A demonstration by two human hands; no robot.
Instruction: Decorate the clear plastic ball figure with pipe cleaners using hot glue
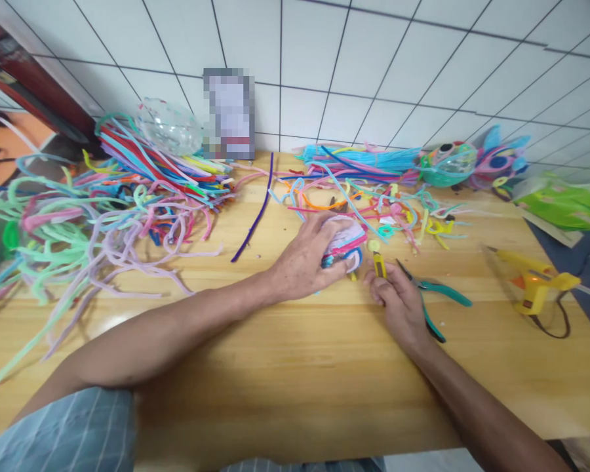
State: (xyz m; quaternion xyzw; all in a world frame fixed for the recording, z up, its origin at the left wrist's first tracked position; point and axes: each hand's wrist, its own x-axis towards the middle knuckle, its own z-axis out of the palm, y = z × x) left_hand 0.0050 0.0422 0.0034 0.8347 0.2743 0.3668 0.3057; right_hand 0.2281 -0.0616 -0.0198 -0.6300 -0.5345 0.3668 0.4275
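My left hand (307, 255) is closed around a small bundle of fuzzy pipe cleaners (347, 236), white, pink and blue, just above the table. Its fingers and thumb grip it from the left side, covering part of it. Close to its right, my right hand (398, 298) has curled fingers on a small yellow tool (379, 265) with a dark slot and a pale round end, perhaps a cutter. Pliers with teal handles (445, 292) lie open on the table beside the right hand. Behind both hands spread loose, bent pipe cleaners (398, 213) in many colours.
A yellow glue gun (535, 288) sits at right. Heaps of pipe cleaners (93, 229) fill the left. One dark purple pipe cleaner (255, 219) lies alone. Along the tiled wall are a clear plastic ball (170, 128), a blurred-out upright panel (231, 111) and a decorated ball (447, 164).
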